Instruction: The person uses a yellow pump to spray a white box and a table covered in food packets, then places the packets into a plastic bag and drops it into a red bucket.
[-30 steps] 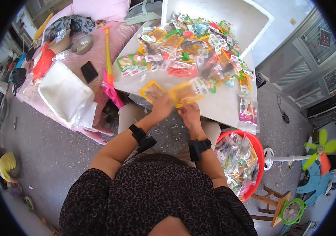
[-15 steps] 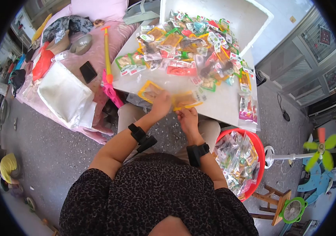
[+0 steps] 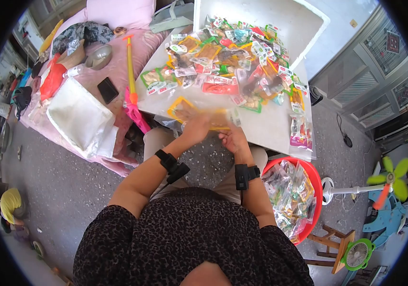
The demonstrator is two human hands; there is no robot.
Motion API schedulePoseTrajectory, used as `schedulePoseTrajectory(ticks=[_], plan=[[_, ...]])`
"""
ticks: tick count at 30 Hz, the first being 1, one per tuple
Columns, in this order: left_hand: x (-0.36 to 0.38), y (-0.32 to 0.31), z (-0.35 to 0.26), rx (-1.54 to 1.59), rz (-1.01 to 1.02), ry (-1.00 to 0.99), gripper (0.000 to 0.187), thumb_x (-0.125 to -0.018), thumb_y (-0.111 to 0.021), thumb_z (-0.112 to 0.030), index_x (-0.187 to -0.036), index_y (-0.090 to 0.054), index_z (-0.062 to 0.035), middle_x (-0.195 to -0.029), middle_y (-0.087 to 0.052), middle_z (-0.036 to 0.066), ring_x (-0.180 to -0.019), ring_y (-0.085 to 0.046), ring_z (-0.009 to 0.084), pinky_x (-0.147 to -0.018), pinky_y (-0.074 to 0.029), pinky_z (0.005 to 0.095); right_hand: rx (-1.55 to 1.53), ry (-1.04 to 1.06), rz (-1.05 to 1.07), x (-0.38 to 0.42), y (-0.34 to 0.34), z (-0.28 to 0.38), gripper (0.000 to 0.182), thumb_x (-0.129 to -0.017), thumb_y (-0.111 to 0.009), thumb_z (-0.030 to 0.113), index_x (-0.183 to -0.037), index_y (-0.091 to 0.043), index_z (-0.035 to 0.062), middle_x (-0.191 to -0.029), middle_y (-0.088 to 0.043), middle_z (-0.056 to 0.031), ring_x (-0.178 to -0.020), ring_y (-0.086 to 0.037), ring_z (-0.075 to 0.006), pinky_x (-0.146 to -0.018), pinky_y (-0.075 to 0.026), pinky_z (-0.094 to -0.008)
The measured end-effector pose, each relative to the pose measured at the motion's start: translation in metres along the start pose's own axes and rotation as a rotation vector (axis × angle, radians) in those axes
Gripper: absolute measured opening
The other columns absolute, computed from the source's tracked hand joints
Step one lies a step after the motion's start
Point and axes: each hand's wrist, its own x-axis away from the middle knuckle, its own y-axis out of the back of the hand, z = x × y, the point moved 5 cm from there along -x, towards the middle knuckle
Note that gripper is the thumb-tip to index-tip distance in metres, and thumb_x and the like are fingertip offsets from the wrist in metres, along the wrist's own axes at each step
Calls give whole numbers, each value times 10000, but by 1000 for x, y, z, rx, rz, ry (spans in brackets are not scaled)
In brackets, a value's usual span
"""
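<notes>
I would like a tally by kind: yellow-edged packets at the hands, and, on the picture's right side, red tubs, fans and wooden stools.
Yellow-edged packets at the hands: 2
Red tub: 1
Fans: 2
Wooden stool: 1
Total: 6

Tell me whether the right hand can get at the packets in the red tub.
Probably yes: the right hand is near the red tub, whose open top leaves the packets exposed. The right knee and table edge lie close to the way, but neither seems to block it.
</notes>
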Motion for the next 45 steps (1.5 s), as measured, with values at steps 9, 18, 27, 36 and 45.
schedulePoseTrajectory(ticks=[9, 18, 27, 36, 45], plan=[[0, 3, -8, -33, -66, -86, 67, -732, -443, -98, -751, -465, -38, -742, -509, 156, -718, -501, 332, -596, -397, 406, 43, 157, 49, -2, 12, 21, 182, -797, -449, 88, -965, -435, 20, -746, -543, -90, -505, -519, -139, -394, -419, -218], [-4, 25, -42, -131, -2, -48, 91, -723, -446, -108, -765, -474, -32, -768, -513, 166, -689, -511, 351, -576, -403, 436, -367, 157, 182, 23, -22, -4, 202, -813, -419, 53, -1014, -428, 37, -820, -555, -104, -639, -573, -170, -501, -487, -256], [-3, 7, -34, -169, 114, -47, 83, -729, -447, -113, -761, -471, -40, -749, -515, 168, -672, -516, 352, -562, -396, 440, 266, 82, 90, 1, -26, -6, 50, -792, -429, 52, -811, -470, 30, -645, -530, -56, -481, -497, -116, -358, -357, -214], [-9, -2, -32, -90, 54, -141, 79, -744, -437, -108, -764, -469, -38, -754, -516, 164, -720, -509, 339, -598, -399, 419, -17, 403, -20, -25, -38, -5, 32, -763, -445, 28, -758, -476, 22, -644, -509, -79, -538, -510, -130, -415, -373, -203], [-8, -7, -3, 75, -39, -64, 70, -724, -458, -94, -758, -468, -34, -709, -508, 153, -678, -513, 314, -570, -393, 377, 321, 617, -363, -12, 32, 97, 86, -723, -481, 91, -733, -519, 15, -558, -496, -50, -468, -470, -95, -400, -345, -198]])
